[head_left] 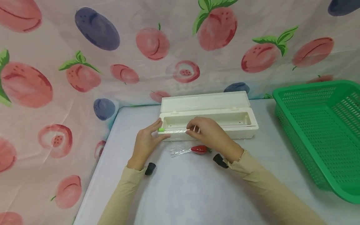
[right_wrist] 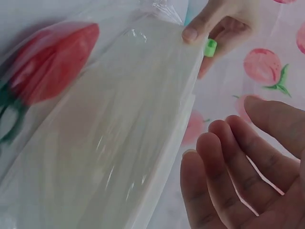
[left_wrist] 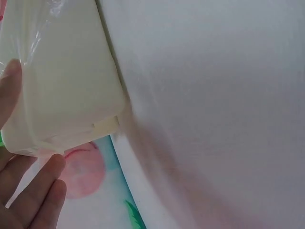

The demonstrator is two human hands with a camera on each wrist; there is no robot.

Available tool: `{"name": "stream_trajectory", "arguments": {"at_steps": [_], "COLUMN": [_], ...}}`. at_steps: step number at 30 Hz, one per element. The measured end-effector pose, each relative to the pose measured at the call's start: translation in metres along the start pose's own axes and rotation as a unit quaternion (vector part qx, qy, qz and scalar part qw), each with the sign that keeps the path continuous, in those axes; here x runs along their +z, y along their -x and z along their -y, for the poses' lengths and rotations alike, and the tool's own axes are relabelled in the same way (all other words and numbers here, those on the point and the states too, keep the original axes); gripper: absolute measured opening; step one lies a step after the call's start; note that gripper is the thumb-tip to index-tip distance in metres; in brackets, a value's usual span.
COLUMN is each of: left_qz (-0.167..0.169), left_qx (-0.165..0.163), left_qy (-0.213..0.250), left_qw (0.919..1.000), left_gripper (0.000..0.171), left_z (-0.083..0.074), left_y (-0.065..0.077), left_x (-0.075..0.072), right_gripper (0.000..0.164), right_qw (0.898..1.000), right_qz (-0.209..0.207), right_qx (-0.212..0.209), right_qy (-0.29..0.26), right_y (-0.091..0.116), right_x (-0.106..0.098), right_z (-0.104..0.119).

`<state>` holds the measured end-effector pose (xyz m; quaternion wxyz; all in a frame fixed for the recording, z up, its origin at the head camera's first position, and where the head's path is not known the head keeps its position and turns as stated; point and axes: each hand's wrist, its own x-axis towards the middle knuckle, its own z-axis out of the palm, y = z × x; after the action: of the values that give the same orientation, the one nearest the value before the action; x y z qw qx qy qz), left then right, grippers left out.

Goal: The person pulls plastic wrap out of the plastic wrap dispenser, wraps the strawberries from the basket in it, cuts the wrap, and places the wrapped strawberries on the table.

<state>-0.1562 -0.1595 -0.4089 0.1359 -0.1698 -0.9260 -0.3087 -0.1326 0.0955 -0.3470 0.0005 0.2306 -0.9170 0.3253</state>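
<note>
Film [head_left: 180, 152] is seemingly being smoothed along the box [head_left: 253, 121], gripped by the left hand [head_left: 145, 140]; loosely curved, empty, the right hand [head_left: 210, 132] should be lowered.

Box [head_left: 242, 134] open above (raised lid [head_left: 205, 102] behind).

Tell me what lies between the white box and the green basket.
In the head view, only a bare stretch of white table lies between the white box and the green basket.

Beige sleeves [head_left: 267, 187] with ruffled cuffs [head_left: 240, 161]
</note>
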Motion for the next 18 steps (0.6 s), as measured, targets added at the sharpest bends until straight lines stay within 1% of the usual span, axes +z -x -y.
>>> {"name": "stream_trajectory", "arguments": {"at_steps": [7,12,18], "left_qz": [-0.006,-0.017,-0.021], "left_qx": [0.001,0.006,0.018], "left_qy": [-0.01,0.002,0.021], "left_qw": [0.9999,0.9998,0.9994], "left_gripper": [0.07,0.067,0.061], "left_z": [0.002,0.003,0.004], "left_y": [-0.001,0.0,0.0], "left_x": [0.0,0.002,0.003], "right_gripper": [0.019,0.023,0.024], "right_qw": [0.998,0.996,0.997], "right_qz": [-0.004,0.005,0.005], "right_qx": [-0.055,-0.069,-0.066], "right_qy": [0.036,0.048,0.045], "right_y": [-0.024,-0.039,-0.052], "right_x": [0.019,0.032,0.049], "right_z": [0.01,0.017,0.023]}}
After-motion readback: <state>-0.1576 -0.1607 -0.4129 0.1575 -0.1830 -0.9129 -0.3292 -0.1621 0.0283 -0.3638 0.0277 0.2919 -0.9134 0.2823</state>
